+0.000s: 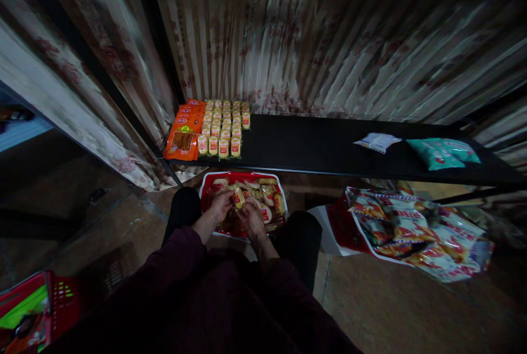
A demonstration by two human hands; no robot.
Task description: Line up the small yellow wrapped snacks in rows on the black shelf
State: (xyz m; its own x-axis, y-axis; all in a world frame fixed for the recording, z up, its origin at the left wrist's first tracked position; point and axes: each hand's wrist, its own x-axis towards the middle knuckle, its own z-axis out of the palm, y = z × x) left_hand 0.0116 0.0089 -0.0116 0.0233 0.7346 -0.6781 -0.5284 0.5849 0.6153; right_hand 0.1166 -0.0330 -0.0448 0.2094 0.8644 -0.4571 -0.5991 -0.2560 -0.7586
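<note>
Over a red basket (202,192) between my knees, both my hands are on one small wrapped snack cake (238,198) in clear, yellowish film. My left hand (222,204) pinches its left side. From below, my right hand (251,219) has its fingers at the cake's lower right end. Many similar packets (268,195) lie loose inside the basket. Ahead, on the black shelf (296,142), rows of the same wrapped cakes (223,129) stand upright, beside orange snack pouches (183,134) at the left end.
Green bags (442,153) and a white packet (376,142) lie on the shelf's right part. A second basket (349,225), heaped with shiny snack bags (424,233), stands at right. Another red basket (61,302) sits at lower left. Pleated curtains (288,35) hang behind the shelf.
</note>
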